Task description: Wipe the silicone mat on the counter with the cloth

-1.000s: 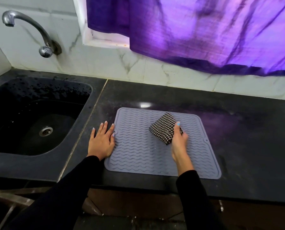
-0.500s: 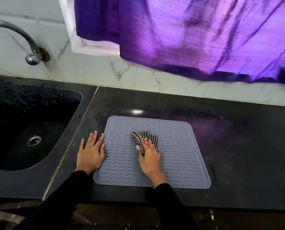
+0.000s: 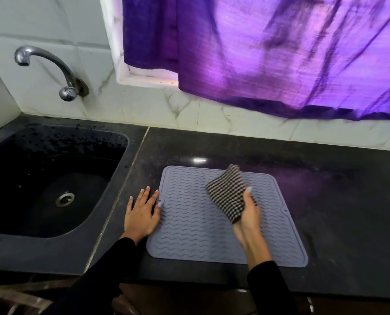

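Holding the cloth [image 3: 227, 194] in my right hand [image 3: 248, 214], I see unwiped mat [image 3: 189, 223] lies left, toward my flat left hand [image 3: 141, 214] pinning its edge.

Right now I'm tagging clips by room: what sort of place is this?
Most likely a home kitchen: a dark sink with a wall tap, and a stone counter.
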A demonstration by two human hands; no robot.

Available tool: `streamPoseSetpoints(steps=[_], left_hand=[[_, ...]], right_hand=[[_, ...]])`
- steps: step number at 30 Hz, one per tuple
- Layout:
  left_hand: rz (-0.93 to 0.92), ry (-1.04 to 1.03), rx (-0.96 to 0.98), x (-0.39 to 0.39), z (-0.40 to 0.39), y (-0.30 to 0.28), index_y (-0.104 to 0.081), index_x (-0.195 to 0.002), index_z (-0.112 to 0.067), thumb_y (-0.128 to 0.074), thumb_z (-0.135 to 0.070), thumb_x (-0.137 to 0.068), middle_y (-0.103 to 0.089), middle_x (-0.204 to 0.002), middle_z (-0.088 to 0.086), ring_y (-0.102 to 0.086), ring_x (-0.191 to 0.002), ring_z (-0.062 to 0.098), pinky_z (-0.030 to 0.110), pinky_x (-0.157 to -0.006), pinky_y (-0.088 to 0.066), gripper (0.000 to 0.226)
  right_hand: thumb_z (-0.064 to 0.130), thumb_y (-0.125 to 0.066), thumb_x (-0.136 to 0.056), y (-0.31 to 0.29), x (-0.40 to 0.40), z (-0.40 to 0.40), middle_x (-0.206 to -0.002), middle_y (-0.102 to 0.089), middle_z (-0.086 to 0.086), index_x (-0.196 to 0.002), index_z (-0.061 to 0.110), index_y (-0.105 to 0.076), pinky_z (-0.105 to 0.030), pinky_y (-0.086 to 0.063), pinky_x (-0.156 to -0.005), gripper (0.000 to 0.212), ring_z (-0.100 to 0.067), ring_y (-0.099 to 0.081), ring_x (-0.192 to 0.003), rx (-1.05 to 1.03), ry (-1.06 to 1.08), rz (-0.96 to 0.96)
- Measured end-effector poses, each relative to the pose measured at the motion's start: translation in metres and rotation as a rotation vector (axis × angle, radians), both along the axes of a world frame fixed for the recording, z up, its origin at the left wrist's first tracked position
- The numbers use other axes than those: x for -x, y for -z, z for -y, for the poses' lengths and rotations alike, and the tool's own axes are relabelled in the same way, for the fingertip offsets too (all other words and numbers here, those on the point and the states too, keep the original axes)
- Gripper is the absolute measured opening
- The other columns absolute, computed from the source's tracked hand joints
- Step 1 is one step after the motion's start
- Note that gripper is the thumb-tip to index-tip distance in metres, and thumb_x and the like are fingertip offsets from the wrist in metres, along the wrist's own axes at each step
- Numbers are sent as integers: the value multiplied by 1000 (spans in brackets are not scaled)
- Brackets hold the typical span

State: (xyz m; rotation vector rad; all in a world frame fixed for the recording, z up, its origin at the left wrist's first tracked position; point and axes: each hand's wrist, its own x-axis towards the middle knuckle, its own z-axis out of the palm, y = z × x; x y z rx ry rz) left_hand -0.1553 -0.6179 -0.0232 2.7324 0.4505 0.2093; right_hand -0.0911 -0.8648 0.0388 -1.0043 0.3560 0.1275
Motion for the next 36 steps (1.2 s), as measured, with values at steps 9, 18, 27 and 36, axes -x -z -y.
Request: streamPoseSetpoints(steps=[9, 18, 27, 36], left_hand=[[-31, 140, -122, -30, -13, -1, -15, -148, -16, 10, -52, -75, -13, -157, 2, -7, -145, 17, 40, -116, 1, 85], [-34, 140, -150, -32, -10, 4, -12, -149, -18, 11, -48, -78, -10, -157, -2, -4, -145, 13, 40, -116, 3, 81], [-11, 170, -111, -32, -15, 2, -19, -148, -18, 9, -52, -76, -17, -156, 1, -10, -145, 16, 40, -116, 1, 85], [-27, 240, -160, -62, -33, -2, -17, -148, -13, 11, -49, -74, -16, -156, 2, -10, -145, 16, 38, -116, 3, 87]], right_hand=[[42, -44, -94, 33, -1, -27, -153, -26, -9, -145, 10, -25, -29, -17, -114, 63, -23, -23, -141, 1602, -410, 333], [33, -37, -97, 35, 12, -66, -156, -16, -6, -147, 11, -20, -27, -1, -116, 58, -19, -12, -145, 1689, -398, 382], [33, -54, -91, 18, 15, -82, -105, -65, 0, -108, 15, -64, -28, -50, -83, 27, -20, -58, -103, 658, -318, 164], [32, -39, -98, 16, -44, -34, -149, -33, -15, -140, 5, -36, -36, -15, -117, 51, -29, -25, -140, 1487, -100, 265]])
